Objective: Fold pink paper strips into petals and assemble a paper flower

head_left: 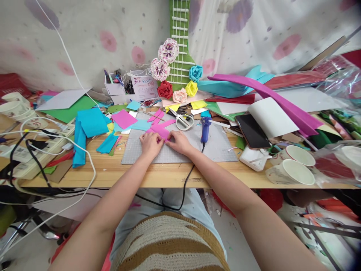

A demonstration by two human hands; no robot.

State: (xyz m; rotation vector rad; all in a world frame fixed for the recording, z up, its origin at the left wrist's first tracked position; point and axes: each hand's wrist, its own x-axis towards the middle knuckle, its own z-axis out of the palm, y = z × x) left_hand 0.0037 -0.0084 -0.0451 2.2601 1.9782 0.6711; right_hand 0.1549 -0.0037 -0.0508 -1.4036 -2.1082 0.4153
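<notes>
Pink paper piece [160, 131]: a small, partly folded sheet of bright magenta paper, lying flat on the grey cutting mat [220, 146] near its far edge, pressed down at either end by the left hand [150, 145] and right hand [180, 143]

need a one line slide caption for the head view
Both hands, left hand and right hand, press a pink paper piece on a grey cutting mat amid craft clutter.

The single camera sits on the person's head and looks forward and down – close over the forearms and the lap, with the wooden table [169, 177] in the middle distance and the flowered curtain [93, 41] filling the far background.
</notes>
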